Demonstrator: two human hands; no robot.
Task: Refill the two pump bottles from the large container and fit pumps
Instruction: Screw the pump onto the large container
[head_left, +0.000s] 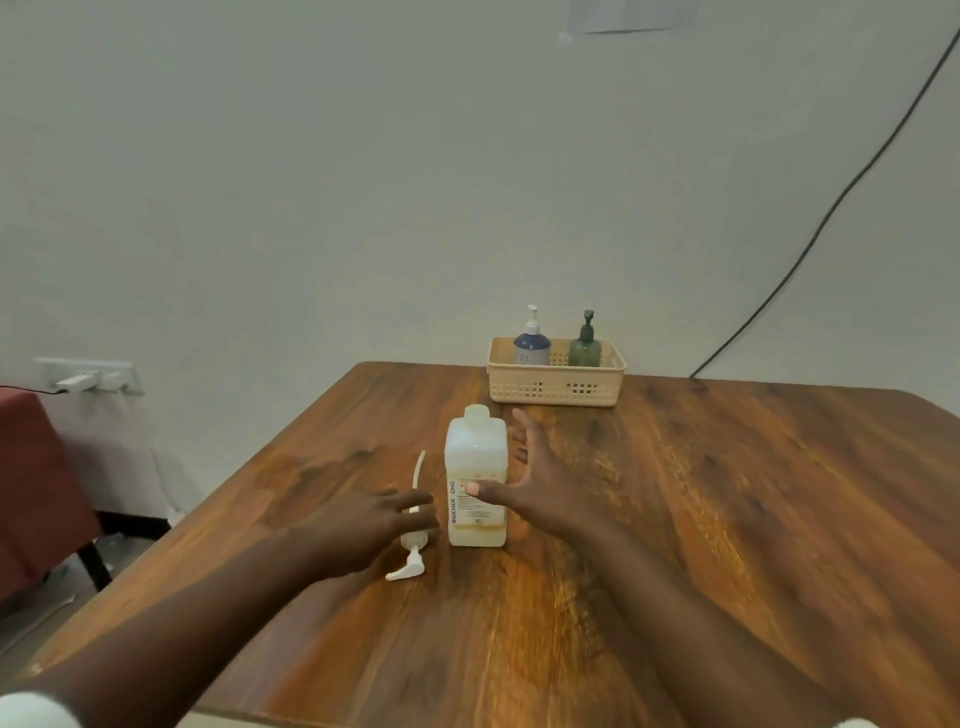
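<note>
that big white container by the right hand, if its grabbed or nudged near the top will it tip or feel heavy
The large container stands upright, tall on a narrow base, so a nudge near its neck could probably tip it. Liquid shows only near the bottom, so it is likely light. Its smooth plastic sides may be slippery; the open right hand would likely need a wide wrap.

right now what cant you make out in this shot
- Head view: whether the left hand actually grips the loose white pump; its fingers cover the pump's collar.
- How far the right hand touches the large container; its fingers pass behind the bottle.
- Fill level of the blue bottle and green bottle; the basket wall hides their lower halves.
- Small print on the container's label: too small.
</note>
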